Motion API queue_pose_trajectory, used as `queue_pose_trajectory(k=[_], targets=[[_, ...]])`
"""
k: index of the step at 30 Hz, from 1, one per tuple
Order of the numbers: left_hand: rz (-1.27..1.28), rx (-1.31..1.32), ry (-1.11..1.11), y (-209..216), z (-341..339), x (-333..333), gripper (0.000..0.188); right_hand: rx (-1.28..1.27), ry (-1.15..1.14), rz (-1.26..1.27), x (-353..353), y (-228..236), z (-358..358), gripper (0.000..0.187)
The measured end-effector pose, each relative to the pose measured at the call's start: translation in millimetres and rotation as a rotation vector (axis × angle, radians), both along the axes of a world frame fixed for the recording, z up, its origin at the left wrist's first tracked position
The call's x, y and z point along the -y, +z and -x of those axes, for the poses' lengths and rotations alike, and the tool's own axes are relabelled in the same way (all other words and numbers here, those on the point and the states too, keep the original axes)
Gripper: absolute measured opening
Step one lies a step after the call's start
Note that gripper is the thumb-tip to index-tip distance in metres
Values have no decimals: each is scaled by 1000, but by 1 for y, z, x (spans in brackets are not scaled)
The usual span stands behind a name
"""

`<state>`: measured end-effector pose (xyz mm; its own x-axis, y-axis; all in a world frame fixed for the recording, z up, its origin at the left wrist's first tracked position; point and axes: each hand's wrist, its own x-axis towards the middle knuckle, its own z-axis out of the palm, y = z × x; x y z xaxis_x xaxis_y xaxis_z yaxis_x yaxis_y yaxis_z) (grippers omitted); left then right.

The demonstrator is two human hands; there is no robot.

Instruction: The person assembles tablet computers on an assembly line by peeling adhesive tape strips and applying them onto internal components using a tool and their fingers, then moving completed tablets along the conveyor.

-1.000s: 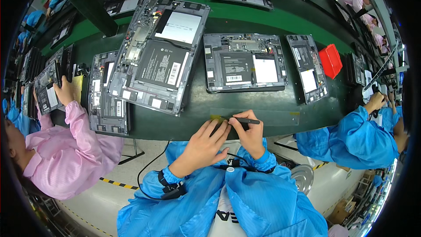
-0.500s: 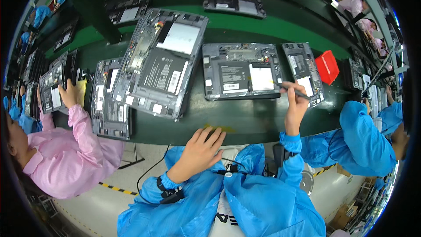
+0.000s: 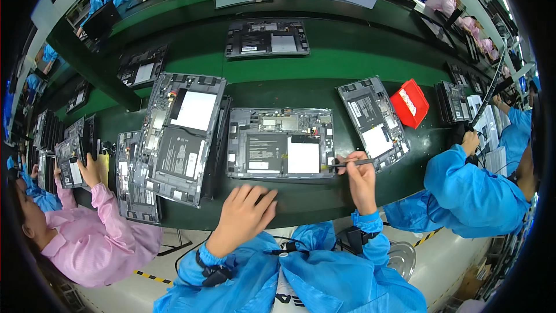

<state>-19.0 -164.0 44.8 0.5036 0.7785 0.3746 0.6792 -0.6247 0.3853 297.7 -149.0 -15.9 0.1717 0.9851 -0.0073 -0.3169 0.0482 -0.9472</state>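
An opened tablet (image 3: 281, 123) lies in front of me with its black battery, a white panel and circuit boards exposed. My right hand (image 3: 362, 182) pinches dark tweezers (image 3: 362, 163); their tip is at the tablet's lower right edge. At the near edge of the bench rests my left hand (image 3: 243, 214), fingers stretched out and holding nothing, just below the tablet. To the right, another opened tablet (image 3: 362, 110) lies at a slant, close to my right hand. A larger-looking opened tablet (image 3: 179, 139) sits tilted at the left, on top of other units.
A red bin (image 3: 410, 104) stands beyond the slanted tablet. On the green belt (image 3: 347, 64) lies another opened tablet (image 3: 267, 39). A person in pink (image 3: 92, 237) handles a tablet at the left; a person in blue (image 3: 469, 188) works at the right. A post (image 3: 92, 64) rises at far left.
The view has shifted, so the bench and tablets appear lower and further left. The tweezers remain in my right hand near the tablet's right edge; my left hand stays open by the bench edge.
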Motion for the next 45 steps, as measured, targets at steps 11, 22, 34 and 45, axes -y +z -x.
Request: queue_pose_trajectory(k=[11, 22, 34, 45], targets=[[-34, 71, -157, -29, -114, -146, 42, 202, 43, -194, -141, 44, -47, 42], [-119, -80, -219, -32, -114, -155, 48, 621, 205, -148, -189, 27, -24, 42], [-112, -59, -257, -33, -110, -159, 43, 710, 213, -139, -188, 23, -12, 38], [-84, -124, -232, -26, -124, -146, 49, 571, -214, -201, -181, 28, -24, 19]])
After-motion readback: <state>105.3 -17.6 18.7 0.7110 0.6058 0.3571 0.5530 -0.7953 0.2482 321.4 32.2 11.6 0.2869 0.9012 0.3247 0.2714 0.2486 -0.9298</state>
